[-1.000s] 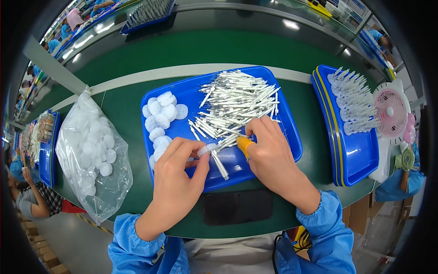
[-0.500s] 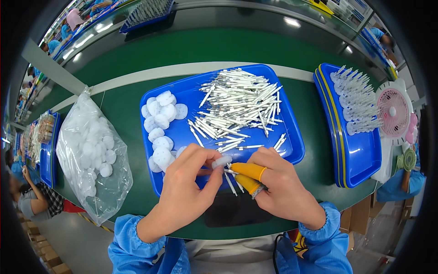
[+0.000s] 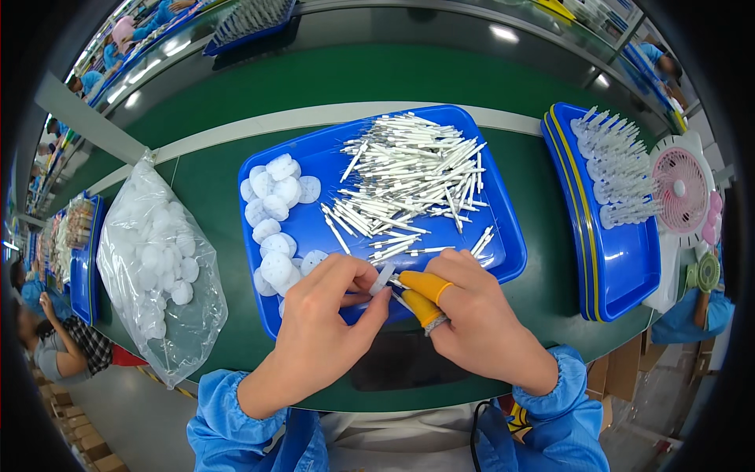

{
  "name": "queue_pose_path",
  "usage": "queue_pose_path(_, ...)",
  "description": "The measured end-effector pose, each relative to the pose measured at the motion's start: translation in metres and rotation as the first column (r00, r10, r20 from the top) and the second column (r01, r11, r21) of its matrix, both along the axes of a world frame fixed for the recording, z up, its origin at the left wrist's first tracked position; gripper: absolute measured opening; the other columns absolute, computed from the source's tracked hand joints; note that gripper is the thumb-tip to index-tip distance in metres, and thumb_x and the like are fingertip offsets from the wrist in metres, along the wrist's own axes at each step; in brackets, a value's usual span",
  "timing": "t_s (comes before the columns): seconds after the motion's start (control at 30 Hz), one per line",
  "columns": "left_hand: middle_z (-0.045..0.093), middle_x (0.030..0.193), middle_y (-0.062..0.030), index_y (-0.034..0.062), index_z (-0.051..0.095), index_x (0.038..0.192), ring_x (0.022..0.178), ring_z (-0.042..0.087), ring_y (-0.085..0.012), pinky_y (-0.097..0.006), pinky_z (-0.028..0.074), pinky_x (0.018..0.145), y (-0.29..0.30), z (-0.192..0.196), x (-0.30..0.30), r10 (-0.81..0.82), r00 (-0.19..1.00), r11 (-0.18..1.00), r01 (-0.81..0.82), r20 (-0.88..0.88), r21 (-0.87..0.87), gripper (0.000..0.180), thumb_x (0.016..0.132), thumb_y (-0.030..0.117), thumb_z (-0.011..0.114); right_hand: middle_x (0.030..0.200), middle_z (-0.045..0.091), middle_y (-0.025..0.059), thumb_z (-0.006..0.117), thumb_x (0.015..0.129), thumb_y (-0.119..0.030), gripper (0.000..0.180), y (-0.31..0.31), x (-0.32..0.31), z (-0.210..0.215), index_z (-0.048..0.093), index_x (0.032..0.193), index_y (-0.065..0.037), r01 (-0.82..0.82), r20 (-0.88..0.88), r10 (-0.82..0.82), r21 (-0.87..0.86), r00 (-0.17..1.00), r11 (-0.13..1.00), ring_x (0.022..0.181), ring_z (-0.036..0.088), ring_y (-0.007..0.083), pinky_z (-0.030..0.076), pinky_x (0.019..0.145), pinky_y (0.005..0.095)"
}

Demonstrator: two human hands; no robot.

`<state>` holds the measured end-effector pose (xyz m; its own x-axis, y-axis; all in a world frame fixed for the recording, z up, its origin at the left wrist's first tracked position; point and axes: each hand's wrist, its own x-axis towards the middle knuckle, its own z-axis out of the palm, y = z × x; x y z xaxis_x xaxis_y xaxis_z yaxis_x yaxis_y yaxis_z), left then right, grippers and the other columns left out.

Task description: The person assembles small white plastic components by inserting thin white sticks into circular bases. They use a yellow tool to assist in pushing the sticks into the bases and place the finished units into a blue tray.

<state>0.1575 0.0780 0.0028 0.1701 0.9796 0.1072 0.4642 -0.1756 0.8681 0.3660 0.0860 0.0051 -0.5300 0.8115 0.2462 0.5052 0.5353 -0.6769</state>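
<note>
My left hand (image 3: 326, 318) pinches a translucent white disc (image 3: 382, 279) between thumb and fingers, edge-on, over the near side of a blue tray (image 3: 311, 226). Close beside it my right hand (image 3: 478, 321), with yellow finger covers (image 3: 425, 286) on thumb and forefinger, is closed on a thin rod (image 3: 396, 282) whose metallic end points at the disc. I cannot tell whether the rod's end touches or enters the disc. At the tray's left lie several more discs (image 3: 275, 189). A heap of thin white rods with wire-like ends (image 3: 413, 173) fills its upper right.
Left of the tray lies a clear plastic bag (image 3: 161, 259) of similar discs. On the right, stacked blue trays (image 3: 621, 275) hold rows of discs with upright rods (image 3: 613, 169), beside a pink-and-white fan (image 3: 681, 189). A dark flat panel (image 3: 409, 363) lies at the near table edge. Other people sit farther off.
The disc in my left hand has tilted more upright. My right fingers have shifted slightly, and the rod's end sits a little apart from where it was. Both hands keep their grip.
</note>
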Motion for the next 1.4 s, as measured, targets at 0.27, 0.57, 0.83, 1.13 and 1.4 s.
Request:
queue_pose_path(0.27,0.064,0.086,-0.0134,-0.0023,0.067,0.098,0.074,0.072,-0.0270,-0.035,0.059,0.064,-0.003,-0.004,0.003,-0.001,0.999,0.990,0.006,-0.035,0.139,0.017,0.083,-0.003,0.076,0.088,0.058,0.0154,0.070,0.059,0.008,0.032,-0.013,-0.011,-0.004,0.070,0.091,0.010,0.097,-0.124,-0.096,0.005,0.988,0.995,0.082,0.057,0.0347,0.046,0.072,0.0450)
queue_pose_path(0.57,0.062,0.090,-0.0150,-0.0028,0.066,0.104,0.074,0.069,-0.0303,-0.038,0.054,0.060,-0.010,-0.011,0.003,-0.005,0.996,0.990,0.017,-0.090,0.138,0.021,0.085,-0.003,0.074,0.082,0.061,0.0126,0.072,0.072,0.011,0.031,-0.009,-0.020,-0.007,0.076,0.102,0.004,0.198,-0.141,-0.209,-0.088,0.968,0.976,0.071,0.056,0.0311,0.045,0.063,0.0396)
queue_pose_path(0.83,0.065,0.099,-0.0117,-0.0029,0.070,0.109,0.089,0.072,-0.0238,-0.035,0.065,0.081,0.003,0.002,-0.006,0.096,0.995,0.995,-0.095,-0.032,0.016,0.017,0.092,-0.002,0.073,0.100,0.063,0.0135,0.072,0.068,0.011,0.022,0.024,0.009,-0.014,0.074,0.090,0.007,0.208,0.187,-0.238,0.166,0.953,0.964,0.098,0.057,0.0326,0.047,0.083,0.0416)
queue_pose_path(1.13,0.064,0.100,-0.0084,-0.0045,0.067,0.105,0.093,0.069,-0.0129,-0.029,0.064,0.076,0.004,0.005,-0.007,0.073,0.988,0.978,-0.045,0.134,-0.202,0.012,0.093,-0.005,0.071,0.103,0.061,0.0161,0.068,0.067,0.010,0.038,0.003,0.005,0.017,0.071,0.104,0.007,0.024,-0.043,-0.031,-0.143,0.999,0.989,0.097,0.057,0.0352,0.046,0.085,0.0441)
queue_pose_path(1.4,0.066,0.098,-0.0064,-0.0033,0.067,0.103,0.093,0.069,-0.0137,-0.030,0.064,0.077,0.003,0.002,-0.007,-0.001,0.998,0.999,0.003,0.056,-0.045,0.013,0.091,-0.007,0.070,0.097,0.058,0.0142,0.070,0.061,0.008,0.033,-0.001,0.005,0.003,0.073,0.094,0.008,-0.060,-0.016,0.060,-0.003,0.998,0.998,0.089,0.055,0.0324,0.042,0.076,0.0431)
